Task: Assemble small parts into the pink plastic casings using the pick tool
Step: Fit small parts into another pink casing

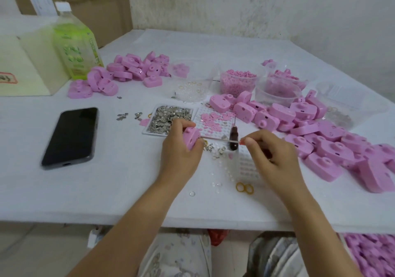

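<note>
1. The bench (106, 191) wears a matte white cover. On it sits a shallow white tray (149, 122) heaped with small, shiny grey metal pieces (168, 118).
2. Just right of the tray lies a white studded plate (213, 108) strewn with flat pink chips (213, 119).
3. A dark-handled pick (233, 137) with a thin metal tip rests at that plate's near edge, right of the tray.
4. Farther right of the tray spreads a heap of casings (324, 146). They are smooth pink plastic, rounded and camera-shaped, each with a round boss and small slots.
5. Behind the tray and to its right stands a clear tub (238, 82) full of pink beads.
6. Well left of the tray lies a glossy black phone (70, 136).
7. The pink casing (192, 139) being worked is just in front of the tray's near edge, held on edge, with one rounded side facing right.
8. The left hand (181, 148) grasps it, fingers and thumb curled round the shell.
9. The right hand (273, 159), in front of the tray and to its right, pinches a thin rod (222, 139) at an orange-red end. Its other fingers are curled in. The rod runs level across to the casing's side.
</note>
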